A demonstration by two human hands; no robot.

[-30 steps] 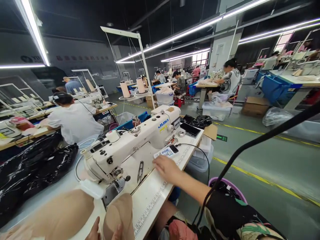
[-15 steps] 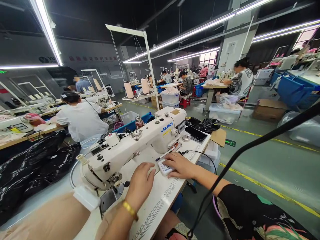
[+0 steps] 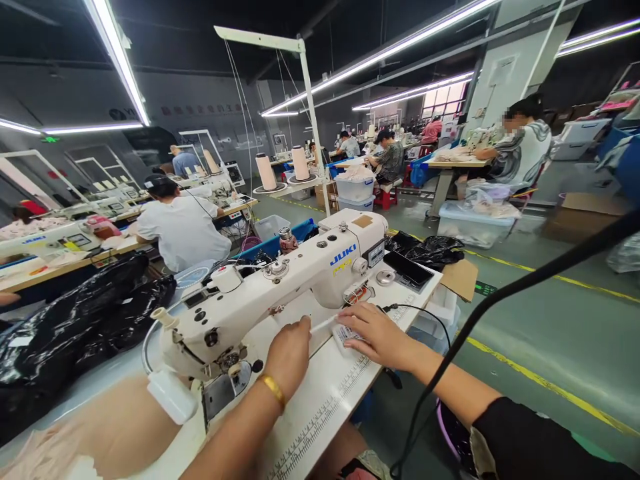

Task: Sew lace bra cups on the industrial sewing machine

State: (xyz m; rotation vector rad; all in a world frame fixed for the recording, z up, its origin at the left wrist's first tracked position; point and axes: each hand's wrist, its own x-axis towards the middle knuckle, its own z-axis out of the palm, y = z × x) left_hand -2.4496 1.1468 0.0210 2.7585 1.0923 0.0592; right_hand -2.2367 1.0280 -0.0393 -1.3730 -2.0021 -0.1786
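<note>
My left hand (image 3: 289, 353), with a gold bracelet at the wrist, is closed, its thumb and fingers pinching one end of a slim white pen (image 3: 324, 325). The pen slants up toward my right hand (image 3: 377, 337). That hand lies over a small white case (image 3: 342, 338) with printing on it, fingers stretched and apart, partly covering it. Its fingertips are close to the pen's far end; whether they touch it I cannot tell. Behind both hands stands a white JUKI sewing machine (image 3: 280, 280).
A black phone (image 3: 411, 268) and a round metal bobbin-like piece (image 3: 385, 277) lie at the table's right end. Beige fabric (image 3: 125, 427) spreads at lower left. A black cable (image 3: 480, 303) crosses the right side. Thread cones (image 3: 301, 164) stand behind the machine; co-workers sit farther off.
My left hand has closed from an open pose onto the pen's near end. My right hand stays over the white case. The whole view has shifted, with the scene sliding rightward.
</note>
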